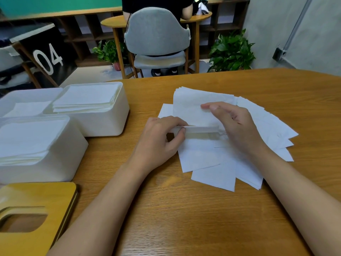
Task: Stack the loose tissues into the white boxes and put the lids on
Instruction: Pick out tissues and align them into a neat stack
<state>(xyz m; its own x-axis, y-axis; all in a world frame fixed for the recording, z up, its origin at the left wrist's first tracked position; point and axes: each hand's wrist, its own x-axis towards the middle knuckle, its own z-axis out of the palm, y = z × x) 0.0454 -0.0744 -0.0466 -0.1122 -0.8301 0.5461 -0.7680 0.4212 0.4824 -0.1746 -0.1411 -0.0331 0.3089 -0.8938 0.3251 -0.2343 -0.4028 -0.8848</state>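
In the middle of the frame both hands work on one sheet. The left hand [160,141] is curled, thumb and forefinger pinching the left end of a narrow folded strip along the lower edge of the top tissue [188,109]. The right hand [238,128], just right of centre, lies over the same sheet with its fingers loosely bent. Its thumb and forefinger tips meet on the sheet's right side near the top, and its palm covers the strip's right end.

Under them the loose tissues [212,178] lie fanned out on the wooden table [184,218], spreading toward the lower right.

At the left stand three white boxes without lids. The nearest box [60,159] and the middle box [107,122] are piled with tissues above their rims. The far box [22,95], at the left edge, holds a lower layer. In the lower left corner lie stacked wooden lids [36,196], the top one with a rounded slot.
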